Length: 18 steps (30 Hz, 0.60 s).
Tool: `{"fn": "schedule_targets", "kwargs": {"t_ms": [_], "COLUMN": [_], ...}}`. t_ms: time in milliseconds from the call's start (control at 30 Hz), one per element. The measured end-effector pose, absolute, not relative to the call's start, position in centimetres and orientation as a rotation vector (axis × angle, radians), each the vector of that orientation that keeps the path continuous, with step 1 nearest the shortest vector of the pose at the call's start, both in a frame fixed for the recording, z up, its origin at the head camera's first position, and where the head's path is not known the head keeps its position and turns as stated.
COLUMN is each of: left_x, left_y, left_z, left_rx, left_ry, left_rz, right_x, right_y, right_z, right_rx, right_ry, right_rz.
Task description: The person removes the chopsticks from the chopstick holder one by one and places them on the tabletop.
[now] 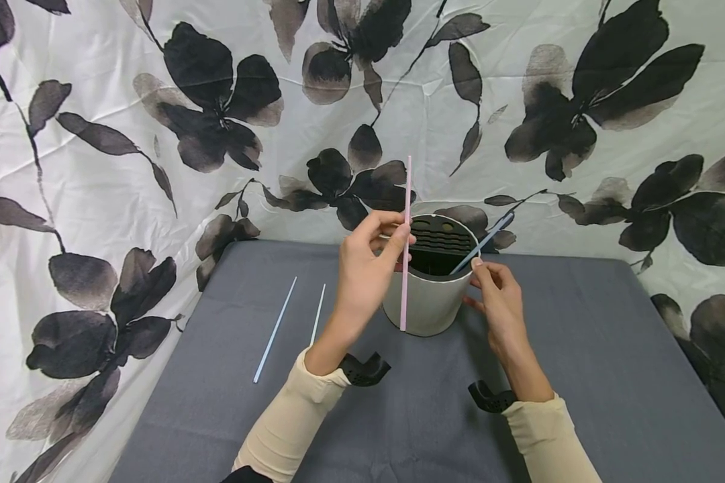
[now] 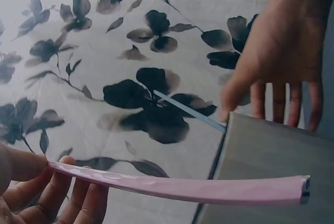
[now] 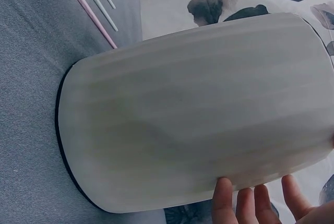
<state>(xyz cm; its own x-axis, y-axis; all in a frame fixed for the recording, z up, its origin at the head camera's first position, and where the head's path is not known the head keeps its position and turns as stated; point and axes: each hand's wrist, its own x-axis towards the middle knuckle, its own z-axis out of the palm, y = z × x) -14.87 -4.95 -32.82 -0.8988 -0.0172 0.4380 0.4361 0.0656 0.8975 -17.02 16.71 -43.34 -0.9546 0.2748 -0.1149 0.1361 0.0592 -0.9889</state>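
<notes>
My left hand (image 1: 362, 265) pinches a long pink straw (image 1: 405, 288) between thumb and fingers. Upright, it stands in front of the near left side of a pale grey cylindrical container (image 1: 431, 305); its hollow end shows in the left wrist view. My right hand (image 1: 503, 298) holds the container at its right side, thumb at the rim and fingertips against the outer wall. Blue straws (image 1: 492, 238) lean out over the rim on the right; how many cannot be told. The container's dark inside has a wavy ribbed wall, and its bottom is hidden.
A light blue straw (image 1: 274, 329) and a whitish straw (image 1: 318, 312) lie on the grey cloth-covered table (image 1: 592, 349), left of my left forearm. In the right wrist view, several straws (image 3: 97, 2) show beyond the container. A flowered curtain (image 1: 447, 100) hangs behind the table.
</notes>
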Motion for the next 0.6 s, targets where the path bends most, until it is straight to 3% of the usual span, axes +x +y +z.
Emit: {"fn": "schedule_targets", "kwargs": {"t_ms": [600], "left_x": [-15.2], "left_y": [-7.7], "left_z": [-40.3], "left_rx": [-0.017], "left_ry": [-2.098], "left_rz": [-1.969], "right_x": [-17.5], "right_y": [16.7], "right_z": [-43.3], "right_rx": [-0.431], "right_ry": [-2.211], "right_rz": [2.031]}}
